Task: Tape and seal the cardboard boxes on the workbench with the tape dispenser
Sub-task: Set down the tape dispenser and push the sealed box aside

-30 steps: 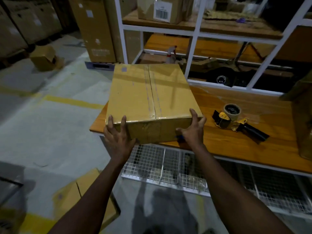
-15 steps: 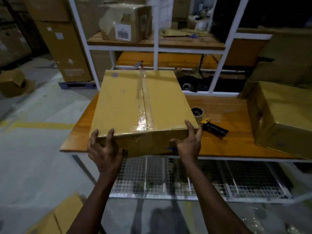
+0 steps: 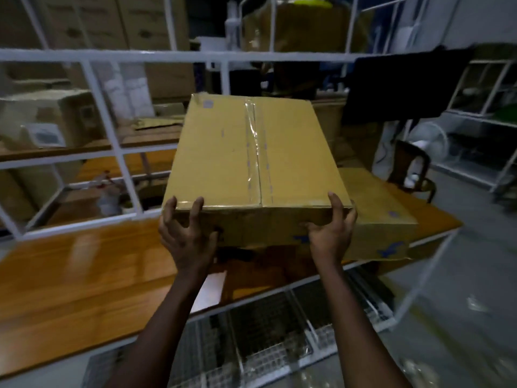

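Note:
A flat cardboard box (image 3: 223,155) with clear tape along its top centre seam is held in the air above the wooden workbench (image 3: 84,281). My left hand (image 3: 187,236) grips its near left corner, fingers over the top edge. My right hand (image 3: 330,233) grips the near right corner. A second cardboard box (image 3: 383,219) lies on the bench's right end, partly behind the held one. The tape dispenser is hidden from view.
White metal shelving (image 3: 112,130) rises behind the bench, with cartons (image 3: 47,119) on it. Wire mesh racks (image 3: 265,331) sit under the bench. A dark chair (image 3: 414,169) and a fan (image 3: 428,141) stand at the right.
The box has been lifted off the bench and carried to the right, toward the second box. The view has swung right; the tape dispenser has dropped out of sight.

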`<control>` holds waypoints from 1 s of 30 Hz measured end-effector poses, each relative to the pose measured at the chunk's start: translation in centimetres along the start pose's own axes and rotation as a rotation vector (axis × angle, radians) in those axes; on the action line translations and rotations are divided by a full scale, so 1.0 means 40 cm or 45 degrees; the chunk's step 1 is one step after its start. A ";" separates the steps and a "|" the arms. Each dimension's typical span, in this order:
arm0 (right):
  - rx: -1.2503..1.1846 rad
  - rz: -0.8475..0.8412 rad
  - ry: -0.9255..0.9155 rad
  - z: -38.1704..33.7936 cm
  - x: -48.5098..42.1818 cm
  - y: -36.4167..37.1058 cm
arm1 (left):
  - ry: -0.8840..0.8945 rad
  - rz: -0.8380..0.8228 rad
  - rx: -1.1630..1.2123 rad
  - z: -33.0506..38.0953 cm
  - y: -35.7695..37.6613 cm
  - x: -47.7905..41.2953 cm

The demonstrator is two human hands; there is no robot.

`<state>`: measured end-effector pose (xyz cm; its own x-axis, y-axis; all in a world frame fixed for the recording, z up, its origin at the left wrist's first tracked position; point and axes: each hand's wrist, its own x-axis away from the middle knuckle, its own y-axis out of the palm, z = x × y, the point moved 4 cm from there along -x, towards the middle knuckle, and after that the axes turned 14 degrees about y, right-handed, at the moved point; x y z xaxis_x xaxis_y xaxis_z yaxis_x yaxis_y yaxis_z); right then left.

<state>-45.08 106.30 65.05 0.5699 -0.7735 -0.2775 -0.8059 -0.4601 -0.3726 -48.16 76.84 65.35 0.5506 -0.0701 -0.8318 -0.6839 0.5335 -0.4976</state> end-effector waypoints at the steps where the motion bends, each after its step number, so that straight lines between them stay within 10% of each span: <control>1: 0.011 0.051 0.021 0.020 -0.052 -0.043 | 0.019 -0.020 0.041 0.058 0.044 -0.027; 8: -0.027 0.372 0.001 0.150 -0.370 -0.276 | 0.069 -0.304 0.193 0.430 0.322 -0.190; 14: 0.455 0.014 0.408 0.313 -0.530 -0.230 | 0.190 -1.055 0.311 0.519 0.589 -0.165; 20: 0.611 0.042 0.434 0.273 -0.542 -0.221 | 0.290 -1.023 0.196 0.476 0.558 -0.188; 30: 0.524 -0.180 -0.158 -0.103 -0.179 0.124 | 0.122 -0.773 -0.061 0.080 0.243 -0.136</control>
<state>-53.81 107.77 68.85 0.7051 -0.6459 -0.2927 -0.6017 -0.3265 -0.7289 -56.27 85.11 65.82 0.8044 -0.4262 -0.4139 -0.2838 0.3364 -0.8979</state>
